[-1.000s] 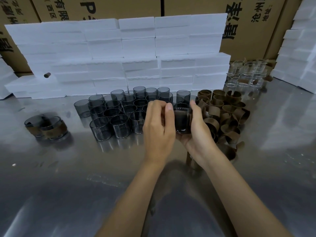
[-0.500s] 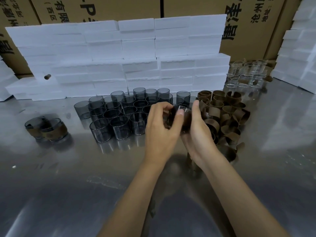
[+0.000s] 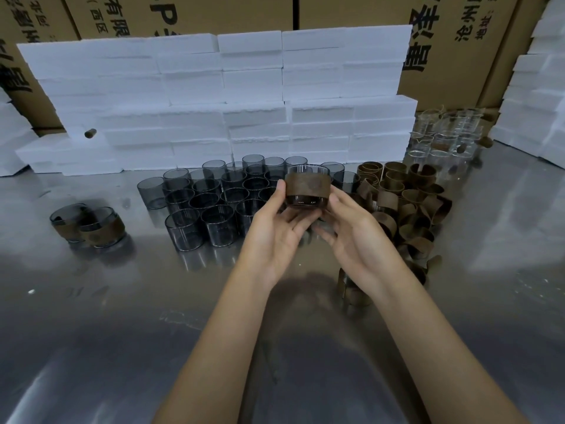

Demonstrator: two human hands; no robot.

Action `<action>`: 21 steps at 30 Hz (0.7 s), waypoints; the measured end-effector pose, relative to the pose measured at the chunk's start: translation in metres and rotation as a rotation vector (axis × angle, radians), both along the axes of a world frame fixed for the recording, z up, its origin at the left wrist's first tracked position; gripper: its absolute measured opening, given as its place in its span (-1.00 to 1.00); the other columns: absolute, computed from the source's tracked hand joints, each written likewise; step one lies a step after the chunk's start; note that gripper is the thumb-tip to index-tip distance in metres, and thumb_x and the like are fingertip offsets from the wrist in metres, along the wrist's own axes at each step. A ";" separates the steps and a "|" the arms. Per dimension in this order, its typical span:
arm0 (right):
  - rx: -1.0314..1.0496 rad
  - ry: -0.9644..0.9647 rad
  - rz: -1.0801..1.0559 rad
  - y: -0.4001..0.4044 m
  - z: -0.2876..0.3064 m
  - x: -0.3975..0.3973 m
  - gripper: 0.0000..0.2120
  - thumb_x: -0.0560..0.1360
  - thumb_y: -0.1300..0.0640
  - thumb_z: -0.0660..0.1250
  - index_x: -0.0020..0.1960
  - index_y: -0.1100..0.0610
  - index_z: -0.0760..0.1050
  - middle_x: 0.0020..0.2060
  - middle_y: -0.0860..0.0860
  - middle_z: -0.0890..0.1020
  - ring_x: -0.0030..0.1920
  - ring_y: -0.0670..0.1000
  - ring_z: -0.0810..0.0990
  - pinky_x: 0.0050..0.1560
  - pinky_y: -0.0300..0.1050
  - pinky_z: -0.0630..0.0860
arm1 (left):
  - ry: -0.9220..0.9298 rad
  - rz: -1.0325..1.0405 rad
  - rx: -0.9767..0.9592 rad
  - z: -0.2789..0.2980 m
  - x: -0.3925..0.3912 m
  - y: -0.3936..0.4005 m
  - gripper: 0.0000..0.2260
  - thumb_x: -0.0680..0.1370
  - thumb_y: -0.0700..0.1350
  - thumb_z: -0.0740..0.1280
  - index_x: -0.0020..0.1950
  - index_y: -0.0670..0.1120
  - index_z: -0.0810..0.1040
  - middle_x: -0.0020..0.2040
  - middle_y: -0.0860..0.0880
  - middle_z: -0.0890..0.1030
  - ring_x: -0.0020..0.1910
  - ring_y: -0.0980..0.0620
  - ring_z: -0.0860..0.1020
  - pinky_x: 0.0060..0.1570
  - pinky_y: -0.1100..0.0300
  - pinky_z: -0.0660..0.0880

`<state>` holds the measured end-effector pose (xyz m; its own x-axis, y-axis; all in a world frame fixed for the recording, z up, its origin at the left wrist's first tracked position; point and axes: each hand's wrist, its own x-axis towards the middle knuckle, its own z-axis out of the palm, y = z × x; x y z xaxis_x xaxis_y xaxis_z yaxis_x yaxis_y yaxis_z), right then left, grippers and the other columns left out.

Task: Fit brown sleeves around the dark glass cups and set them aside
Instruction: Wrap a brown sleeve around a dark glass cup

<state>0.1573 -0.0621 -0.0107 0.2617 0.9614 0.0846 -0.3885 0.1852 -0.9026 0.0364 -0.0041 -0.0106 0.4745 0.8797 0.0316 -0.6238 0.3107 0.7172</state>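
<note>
- up above the steel table (image 3: 91,316), both hands hold one dark glass cup (image 3: 308,203) upright, a brown sleeve (image 3: 307,185) wrapped round its middle, with clear rim above and dark base below.
- left hand (image 3: 275,231): thumb on the sleeve's left edge, fingers curled under the base, gripping it.
- right hand (image 3: 354,237): thumb against the sleeve's right side, fingers cupped under the cup.
- just behind and to the left stands the cluster of bare dark cups (image 3: 214,200); to the right lies the heap of loose sleeves (image 3: 406,206).
- far left, two sleeved cups (image 3: 88,223) stand touching each other, well apart from the cluster.
- white foam blocks (image 3: 214,102) are stacked at the back, before cardboard boxes (image 3: 351,10); clear glasses (image 3: 443,133) sit at the back right.
</note>
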 end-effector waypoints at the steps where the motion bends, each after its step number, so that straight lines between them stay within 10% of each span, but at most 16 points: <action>1: 0.006 0.000 0.006 0.000 0.000 0.000 -0.64 0.71 0.17 0.13 0.48 0.15 0.44 0.39 0.18 0.55 0.40 0.12 0.52 0.30 -0.03 0.46 | 0.005 0.000 0.007 -0.001 -0.001 0.001 -0.66 0.69 0.01 0.25 0.27 -0.23 0.58 0.10 -0.24 0.70 0.12 -0.08 0.70 0.18 0.10 0.63; 10: 0.006 0.059 0.020 0.001 -0.001 0.001 -0.64 0.69 0.19 0.18 0.47 0.07 0.45 0.28 0.09 0.65 0.29 0.08 0.62 0.26 -0.02 0.55 | 0.240 0.075 0.161 -0.005 -0.001 0.005 -0.64 0.73 0.05 0.15 0.17 -0.12 0.66 0.09 -0.12 0.71 0.12 0.01 0.64 0.19 0.10 0.57; 14: -0.004 0.155 0.032 0.004 -0.005 0.000 -0.63 0.67 0.21 0.25 0.46 0.15 0.44 0.22 0.18 0.67 0.23 0.16 0.67 0.23 -0.05 0.60 | 0.456 0.068 0.271 0.001 -0.004 0.004 -0.64 0.57 0.22 0.36 0.15 -0.02 0.71 -0.02 0.02 0.72 -0.13 0.18 0.62 -0.15 0.28 0.49; 21: 0.023 0.008 -0.042 0.008 -0.013 0.000 -0.67 0.62 0.26 0.33 0.36 0.09 0.52 0.15 0.08 0.72 0.16 0.07 0.70 0.08 -0.16 0.62 | 0.631 0.268 0.373 0.003 -0.008 0.003 -0.63 0.47 -0.04 0.57 0.25 0.01 0.62 0.08 0.02 0.71 0.03 0.14 0.67 -0.13 0.41 0.53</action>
